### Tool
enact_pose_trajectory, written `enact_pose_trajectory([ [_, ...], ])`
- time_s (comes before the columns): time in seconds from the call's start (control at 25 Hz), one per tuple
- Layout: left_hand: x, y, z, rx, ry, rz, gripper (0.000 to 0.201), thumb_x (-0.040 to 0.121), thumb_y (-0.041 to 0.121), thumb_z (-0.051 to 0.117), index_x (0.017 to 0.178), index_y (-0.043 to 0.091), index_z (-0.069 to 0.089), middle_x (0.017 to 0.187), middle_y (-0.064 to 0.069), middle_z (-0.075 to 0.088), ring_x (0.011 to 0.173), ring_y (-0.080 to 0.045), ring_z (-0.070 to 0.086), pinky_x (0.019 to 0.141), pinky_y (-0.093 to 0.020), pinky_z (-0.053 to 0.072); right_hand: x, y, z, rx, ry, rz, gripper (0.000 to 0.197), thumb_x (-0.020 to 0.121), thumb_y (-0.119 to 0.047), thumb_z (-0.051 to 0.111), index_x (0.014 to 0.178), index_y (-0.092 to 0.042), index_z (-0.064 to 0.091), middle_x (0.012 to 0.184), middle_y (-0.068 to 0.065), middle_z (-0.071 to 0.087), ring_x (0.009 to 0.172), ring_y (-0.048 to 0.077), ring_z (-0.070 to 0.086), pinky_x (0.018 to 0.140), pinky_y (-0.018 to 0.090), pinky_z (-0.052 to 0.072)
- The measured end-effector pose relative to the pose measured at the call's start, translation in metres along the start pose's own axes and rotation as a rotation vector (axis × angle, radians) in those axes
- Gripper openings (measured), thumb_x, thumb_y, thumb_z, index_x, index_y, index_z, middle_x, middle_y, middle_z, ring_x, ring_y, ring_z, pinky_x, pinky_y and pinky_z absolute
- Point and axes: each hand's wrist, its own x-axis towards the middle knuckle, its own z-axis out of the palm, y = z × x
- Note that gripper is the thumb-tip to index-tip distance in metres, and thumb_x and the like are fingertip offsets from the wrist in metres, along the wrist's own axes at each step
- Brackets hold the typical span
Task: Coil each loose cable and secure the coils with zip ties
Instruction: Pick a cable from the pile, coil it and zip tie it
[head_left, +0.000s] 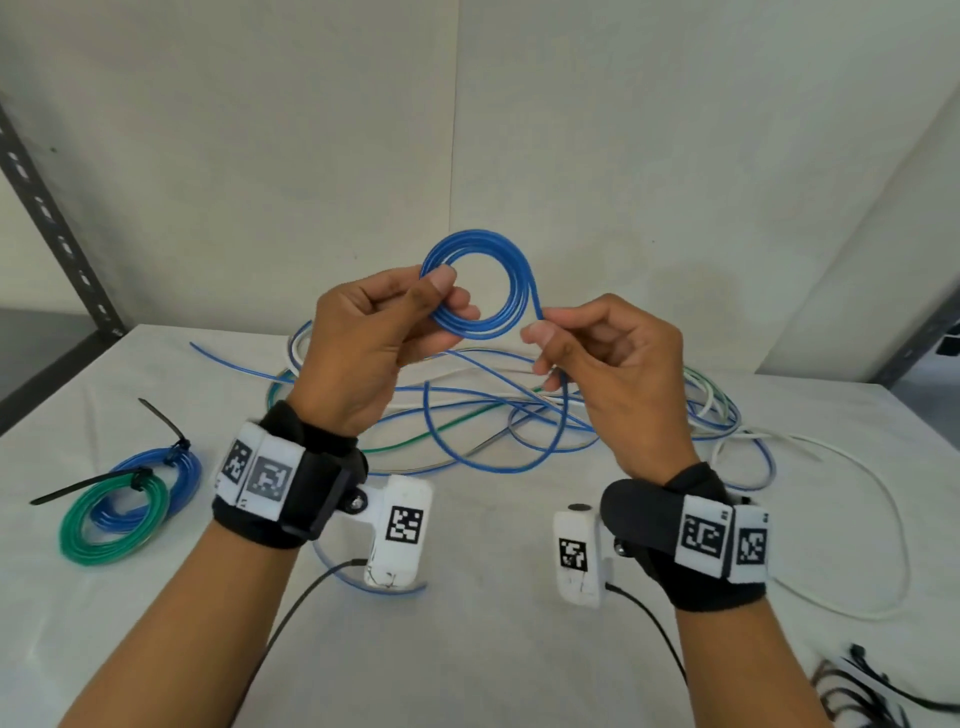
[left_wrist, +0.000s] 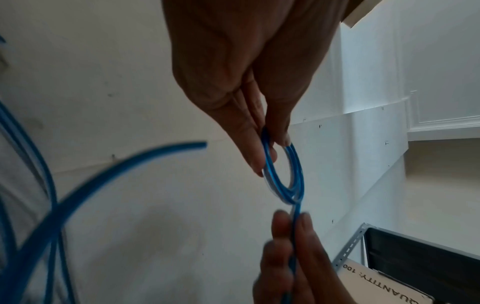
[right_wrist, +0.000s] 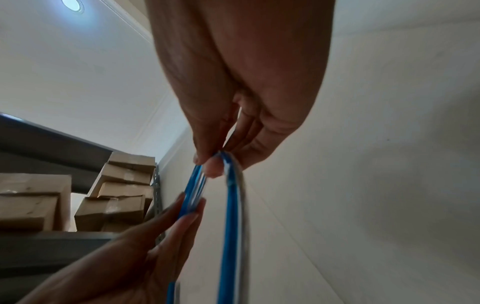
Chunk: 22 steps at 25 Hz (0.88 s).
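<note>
A small coil of blue cable is held up above the table. My left hand pinches the coil's left side between thumb and fingers. My right hand pinches the cable strand where it leaves the coil's right side and trails down to the table. The rest of that blue cable lies loose in a tangle with green and white cables. Two finished coils, one green and one blue, lie at the left, each with a black zip tie.
Loose black zip ties lie at the table's near right corner. The table is covered with a white cloth. A metal shelf upright stands at the far left, with cardboard boxes on shelving in the right wrist view.
</note>
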Motion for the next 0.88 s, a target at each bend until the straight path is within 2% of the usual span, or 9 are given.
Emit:
enact_pose_trajectory([
  [0.12, -0.004, -0.005, 0.011, -0.065, -0.011, -0.037, 0.013, 0.095, 0.02, 0.064, 0.096, 0.01, 0.072, 0.085, -0.002, 0.076, 0.084, -0.017, 0.075, 0.068, -0.022, 0.059, -0.003, 0.002, 0.012, 0.063, 0.103, -0.018, 0.012, 0.084, -0.007, 0.078, 0.085, -0.01, 0.066, 0.083, 0.01, 0.075, 0.073, 0.026, 0.072, 0.053, 0.029, 0.054],
  [0.2, -0.006, -0.007, 0.015, -0.095, -0.026, -0.054, 0.013, 0.095, 0.019, 0.064, 0.097, 0.009, 0.072, 0.085, -0.002, 0.076, 0.084, -0.017, 0.075, 0.07, -0.022, 0.059, -0.005, 0.002, 0.015, 0.096, 0.15, -0.012, 0.013, 0.087, -0.007, 0.076, 0.086, -0.009, 0.062, 0.088, 0.012, 0.077, 0.078, 0.029, 0.074, 0.053, 0.029, 0.054],
  [0.4, -0.006, -0.005, 0.011, -0.039, -0.12, -0.056, 0.021, 0.09, 0.019, 0.066, 0.104, 0.005, 0.071, 0.091, -0.008, 0.078, 0.09, -0.022, 0.076, 0.075, -0.027, 0.06, -0.003, 0.002, 0.011, 0.089, 0.175, -0.007, 0.013, 0.086, -0.006, 0.076, 0.084, -0.009, 0.064, 0.085, 0.016, 0.075, 0.07, 0.023, 0.07, 0.054, 0.029, 0.054],
  [0.52, -0.004, -0.001, 0.0, 0.101, -0.21, -0.036, 0.033, 0.082, 0.021, 0.07, 0.112, 0.005, 0.071, 0.1, -0.015, 0.077, 0.094, -0.028, 0.075, 0.081, -0.034, 0.061, -0.001, 0.001, 0.001, 0.008, 0.087, -0.009, 0.012, 0.083, -0.009, 0.078, 0.084, -0.011, 0.067, 0.083, 0.011, 0.075, 0.068, 0.022, 0.07, 0.054, 0.027, 0.055],
  [0.6, -0.004, 0.002, -0.008, 0.214, -0.273, -0.01, 0.029, 0.085, 0.014, 0.071, 0.112, 0.003, 0.072, 0.097, -0.018, 0.077, 0.091, -0.028, 0.075, 0.082, -0.035, 0.061, 0.0, 0.0, -0.005, -0.058, 0.0, 0.012, 0.012, 0.082, -0.009, 0.08, 0.083, -0.011, 0.068, 0.083, 0.011, 0.075, 0.068, 0.022, 0.069, 0.056, 0.027, 0.056],
  [0.72, -0.003, 0.007, -0.017, 0.366, -0.362, -0.038, 0.021, 0.086, 0.003, 0.072, 0.107, -0.001, 0.073, 0.09, -0.018, 0.077, 0.085, -0.026, 0.076, 0.078, -0.03, 0.061, 0.0, -0.002, -0.012, -0.141, -0.105, 0.023, 0.011, 0.081, -0.009, 0.08, 0.081, -0.013, 0.07, 0.082, 0.011, 0.076, 0.07, 0.023, 0.069, 0.056, 0.028, 0.056],
  [0.88, -0.004, 0.007, -0.019, 0.45, -0.415, -0.076, 0.017, 0.082, 0.002, 0.077, 0.099, -0.001, 0.075, 0.088, -0.019, 0.077, 0.087, -0.032, 0.076, 0.078, -0.03, 0.062, -0.001, -0.004, -0.016, -0.182, -0.164, 0.028, 0.011, 0.08, -0.012, 0.081, 0.081, -0.016, 0.071, 0.081, 0.004, 0.075, 0.071, 0.018, 0.068, 0.057, 0.028, 0.056],
])
